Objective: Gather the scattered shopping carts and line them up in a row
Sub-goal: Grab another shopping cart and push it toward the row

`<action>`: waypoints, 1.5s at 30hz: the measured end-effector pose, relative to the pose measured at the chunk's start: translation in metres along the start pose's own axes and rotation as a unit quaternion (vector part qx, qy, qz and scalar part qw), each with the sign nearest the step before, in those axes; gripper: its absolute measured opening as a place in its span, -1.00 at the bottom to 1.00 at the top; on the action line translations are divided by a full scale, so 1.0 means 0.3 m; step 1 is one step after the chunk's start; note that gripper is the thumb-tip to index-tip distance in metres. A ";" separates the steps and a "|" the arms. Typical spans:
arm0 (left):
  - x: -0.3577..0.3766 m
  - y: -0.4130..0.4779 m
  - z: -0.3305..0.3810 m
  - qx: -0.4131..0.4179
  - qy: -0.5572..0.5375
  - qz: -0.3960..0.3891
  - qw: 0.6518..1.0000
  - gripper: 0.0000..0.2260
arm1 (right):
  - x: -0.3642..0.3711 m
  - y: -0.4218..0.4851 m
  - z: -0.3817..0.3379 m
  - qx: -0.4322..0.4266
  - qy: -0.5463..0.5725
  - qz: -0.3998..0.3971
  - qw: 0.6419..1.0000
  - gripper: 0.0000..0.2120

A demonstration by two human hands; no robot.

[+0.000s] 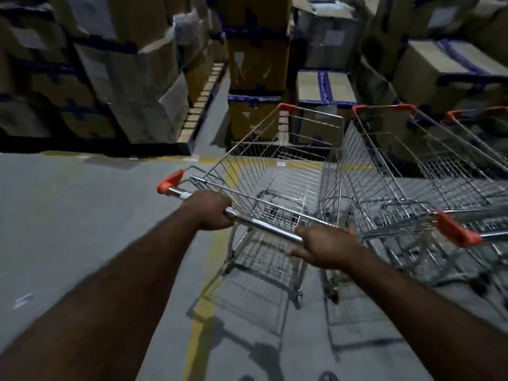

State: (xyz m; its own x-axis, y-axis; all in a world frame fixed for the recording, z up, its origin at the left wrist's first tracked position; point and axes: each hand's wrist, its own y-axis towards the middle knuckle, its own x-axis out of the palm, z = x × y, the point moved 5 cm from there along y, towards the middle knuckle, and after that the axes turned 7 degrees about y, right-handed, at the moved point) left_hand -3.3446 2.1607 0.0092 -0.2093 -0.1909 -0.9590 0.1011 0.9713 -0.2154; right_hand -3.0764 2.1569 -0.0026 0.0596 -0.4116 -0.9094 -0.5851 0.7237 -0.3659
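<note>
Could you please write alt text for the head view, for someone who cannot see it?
The left hand and right hand grip the handle of an empty shopping cart. Two more carts stand to its right, near stacked boxes.

— What's on the left?
— Stacked cardboard boxes (115, 78), with a wooden pallet (192, 125) at their base.
— And far right?
— More taped boxes (450, 64). A yellow line (198, 320) runs along the near grey floor (68, 215).

Three empty wire carts (288, 171) stand side by side.

No legible text on boxes (258, 59) or cart (264, 225).
</note>
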 end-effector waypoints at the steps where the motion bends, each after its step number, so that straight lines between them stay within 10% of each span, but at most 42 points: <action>1: -0.001 0.003 -0.024 0.006 -0.016 0.011 1.000 -0.66 | -0.019 0.013 -0.003 0.002 -0.001 0.010 1.000 -0.33; 6: -0.003 0.062 -0.105 -0.013 -0.082 0.083 0.993 -0.33 | -0.106 0.095 0.036 0.053 -0.020 0.036 0.998 -0.34; 14: -0.025 0.202 -0.054 -0.068 -0.075 0.076 0.992 -0.49 | -0.143 0.272 0.186 0.156 0.009 0.139 0.978 -0.54; 30: 0.017 -0.162 0.213 -0.099 -0.155 0.015 0.983 -0.68 | -0.043 -0.011 0.258 0.059 0.001 0.076 0.995 -0.31; 45: 0.053 -0.475 0.360 -0.240 -0.082 -0.017 0.967 -0.38 | 0.069 -0.260 0.209 0.020 -0.001 0.090 0.996 -0.24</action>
State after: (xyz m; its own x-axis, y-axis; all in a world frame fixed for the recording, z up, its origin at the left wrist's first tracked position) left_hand -3.2572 2.0040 0.0049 -0.0439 -0.2065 -0.9775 -0.3747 0.9104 -0.1755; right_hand -2.9790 2.1267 -0.0053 -0.0413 -0.2721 -0.9614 -0.5534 0.8074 -0.2047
